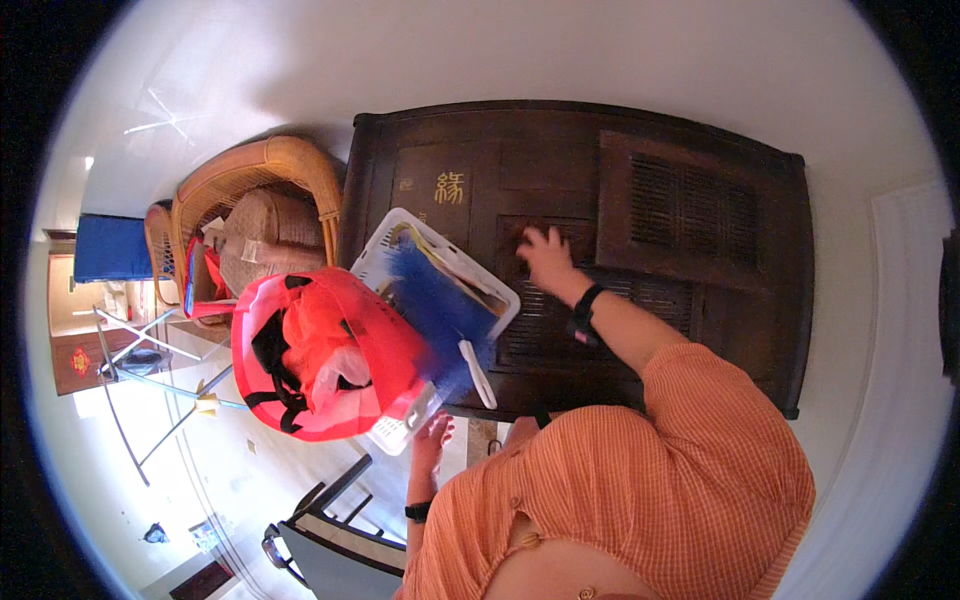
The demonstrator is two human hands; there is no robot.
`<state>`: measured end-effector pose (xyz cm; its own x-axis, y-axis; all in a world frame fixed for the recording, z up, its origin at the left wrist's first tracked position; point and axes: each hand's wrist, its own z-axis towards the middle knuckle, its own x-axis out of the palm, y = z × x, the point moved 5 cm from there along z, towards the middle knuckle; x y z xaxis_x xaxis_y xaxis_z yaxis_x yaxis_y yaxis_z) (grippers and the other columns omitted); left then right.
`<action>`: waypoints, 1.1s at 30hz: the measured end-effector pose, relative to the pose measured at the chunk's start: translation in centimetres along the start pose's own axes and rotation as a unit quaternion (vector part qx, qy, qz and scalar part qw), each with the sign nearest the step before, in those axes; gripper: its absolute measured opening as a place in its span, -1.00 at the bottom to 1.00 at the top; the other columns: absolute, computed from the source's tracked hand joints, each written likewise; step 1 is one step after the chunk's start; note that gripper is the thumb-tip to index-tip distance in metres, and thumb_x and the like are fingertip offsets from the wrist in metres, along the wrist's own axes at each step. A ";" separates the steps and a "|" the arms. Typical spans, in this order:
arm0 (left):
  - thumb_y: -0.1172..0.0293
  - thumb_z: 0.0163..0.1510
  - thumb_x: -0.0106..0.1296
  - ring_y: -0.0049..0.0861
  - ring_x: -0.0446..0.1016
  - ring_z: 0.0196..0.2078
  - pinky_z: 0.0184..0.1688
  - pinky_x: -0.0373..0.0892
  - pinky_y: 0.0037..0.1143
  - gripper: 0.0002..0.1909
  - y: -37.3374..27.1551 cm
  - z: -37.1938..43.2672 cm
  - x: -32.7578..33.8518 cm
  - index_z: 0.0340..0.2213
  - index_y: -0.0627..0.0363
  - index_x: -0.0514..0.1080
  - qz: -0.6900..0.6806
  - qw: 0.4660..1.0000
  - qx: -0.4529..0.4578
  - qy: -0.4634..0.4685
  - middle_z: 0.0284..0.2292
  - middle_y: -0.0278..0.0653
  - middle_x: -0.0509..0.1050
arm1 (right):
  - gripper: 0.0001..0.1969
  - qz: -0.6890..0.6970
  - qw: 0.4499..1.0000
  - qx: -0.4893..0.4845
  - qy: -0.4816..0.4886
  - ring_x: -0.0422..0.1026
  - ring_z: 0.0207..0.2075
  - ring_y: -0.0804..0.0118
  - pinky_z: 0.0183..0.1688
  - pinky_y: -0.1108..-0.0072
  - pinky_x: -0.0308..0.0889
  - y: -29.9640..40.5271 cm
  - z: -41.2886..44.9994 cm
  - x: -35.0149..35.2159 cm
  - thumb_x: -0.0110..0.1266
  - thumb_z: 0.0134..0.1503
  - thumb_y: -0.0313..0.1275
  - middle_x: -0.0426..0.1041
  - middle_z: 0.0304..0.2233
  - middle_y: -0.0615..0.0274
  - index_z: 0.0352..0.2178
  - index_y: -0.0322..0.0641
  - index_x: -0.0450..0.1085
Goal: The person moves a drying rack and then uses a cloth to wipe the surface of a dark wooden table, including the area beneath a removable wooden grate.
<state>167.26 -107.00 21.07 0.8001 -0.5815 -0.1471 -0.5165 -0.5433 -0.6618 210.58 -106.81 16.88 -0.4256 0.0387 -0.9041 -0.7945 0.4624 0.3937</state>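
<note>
A red fabric bag (397, 352) with black straps sits over the near-left part of a white plastic basket (512, 304). Beside the bag, the basket holds a blue-bristled brush (442, 315) and other things I cannot make out. A white handle (478, 375) sticks out past the blue bristles. My left hand (433, 435) is at the basket's near end, and its grip is unclear. Over the dark wooden furniture top (540, 165), my right hand (551, 262) has its fingers spread and holds nothing. A slatted wooden panel (690, 206) lies on the far right of that top.
A rattan armchair (266, 154) with a brown bundle (270, 225) on it stands left of the wooden furniture. Further left is a metal folding rack (142, 337). A grey-topped piece of furniture (337, 559) with a dark frame stands at lower left.
</note>
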 end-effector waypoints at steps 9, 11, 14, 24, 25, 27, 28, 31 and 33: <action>0.26 0.15 -0.01 -0.63 0.43 -0.28 -0.25 0.34 -0.60 -0.67 -0.1 -3.1 2.1 -0.09 0.15 0.38 0.014 0.998 0.011 0.059 -0.25 -0.29 0.48 | -0.68 0.031 0.981 -0.078 0.177 0.10 0.03 0.00 -0.08 0.19 0.22 -1.1 -16.9 1.9 0.07 -0.14 -0.54 0.13 0.09 0.27 -0.28 0.03 0.48; 0.28 0.14 -0.01 -0.65 0.42 -0.28 -0.24 0.33 -0.61 -0.69 0.2 -3.9 2.2 -0.09 0.12 0.39 0.024 0.999 0.014 0.039 -0.26 -0.32 0.49 | -0.71 0.019 0.978 -0.100 0.182 0.13 -0.01 0.02 -0.11 0.20 0.23 -3.2 -20.6 1.5 0.09 -0.16 -0.54 0.15 0.07 0.30 -0.33 0.02 0.49; 0.25 0.13 0.01 -0.62 0.43 -0.25 -0.21 0.33 -0.58 -0.67 1.2 -3.9 1.1 -0.08 0.07 0.38 0.040 0.998 0.000 0.042 -0.23 -0.33 0.47 | -0.75 -0.023 0.974 -0.071 0.213 0.15 -0.04 0.02 -0.13 0.20 0.23 -6.9 -27.0 -0.4 0.12 -0.18 -0.51 0.18 0.04 0.31 -0.38 0.02 0.50; 0.20 0.09 0.05 -0.62 0.40 -0.25 -0.17 0.31 -0.55 -0.61 -0.7 -3.7 3.6 -0.08 0.10 0.37 0.076 0.995 0.024 0.056 -0.23 -0.35 0.46 | -0.63 -0.113 0.954 0.232 0.153 0.08 0.10 -0.09 0.01 0.04 0.19 -26.0 -48.0 -5.1 0.12 -0.12 -0.56 0.05 0.15 0.17 -0.21 0.03 0.46; 0.18 0.09 0.06 -0.62 0.40 -0.25 -0.17 0.31 -0.55 -0.60 -0.8 -3.3 4.0 -0.09 0.10 0.37 0.077 0.995 0.025 0.056 -0.24 -0.35 0.46 | -0.62 -0.129 0.939 0.274 0.162 0.04 0.14 -0.12 0.06 -0.01 0.12 -27.5 -49.0 -5.5 0.12 -0.11 -0.54 0.02 0.17 0.16 -0.19 0.05 0.45; 0.16 0.09 0.06 -0.61 0.41 -0.26 -0.17 0.31 -0.54 -0.59 -0.9 -2.9 4.4 -0.08 0.10 0.36 0.087 0.994 0.028 0.059 -0.24 -0.35 0.46 | -0.61 -0.149 0.925 0.309 0.163 0.00 0.18 -0.16 0.10 -0.06 0.05 -28.8 -48.5 -6.7 0.12 -0.10 -0.53 -0.01 0.20 0.15 -0.17 0.06 0.44; 0.14 0.08 0.06 -0.60 0.41 -0.26 -0.17 0.31 -0.53 -0.58 -1.1 -2.6 4.4 -0.08 0.10 0.36 0.100 0.993 0.028 0.059 -0.25 -0.35 0.46 | -0.62 -0.111 0.907 0.357 0.193 -0.07 0.21 -0.18 0.12 -0.11 -0.02 -28.8 -47.6 -7.8 0.12 -0.06 -0.47 -0.04 0.22 0.13 -0.14 0.09 0.43; 0.12 0.09 0.05 -0.59 0.41 -0.25 -0.16 0.31 -0.51 -0.55 -1.8 -1.5 4.5 -0.06 0.11 0.34 0.111 0.989 0.055 0.085 -0.25 -0.34 0.46 | -0.58 -0.065 0.886 0.425 0.172 0.00 0.21 -0.09 0.14 0.09 0.05 -29.1 -44.2 -11.3 0.15 -0.02 -0.29 0.09 0.19 0.14 -0.06 0.11 0.37; 0.11 0.10 0.03 -0.59 0.41 -0.25 -0.16 0.31 -0.50 -0.55 -2.8 -1.0 4.8 -0.06 0.11 0.34 0.100 0.989 0.063 0.084 -0.25 -0.34 0.46 | -0.49 0.134 0.903 0.381 -0.144 0.12 0.17 -0.02 0.16 0.26 0.08 -34.7 -41.7 -11.4 0.09 0.04 -0.18 0.20 0.12 0.04 0.02 -0.11 0.29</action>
<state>172.28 -108.90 22.96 0.6181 -0.7679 -0.1681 -0.6097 -0.3334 -0.7191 224.93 -160.28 20.40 -0.3415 0.4177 -0.8420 -0.1033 0.8737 0.4753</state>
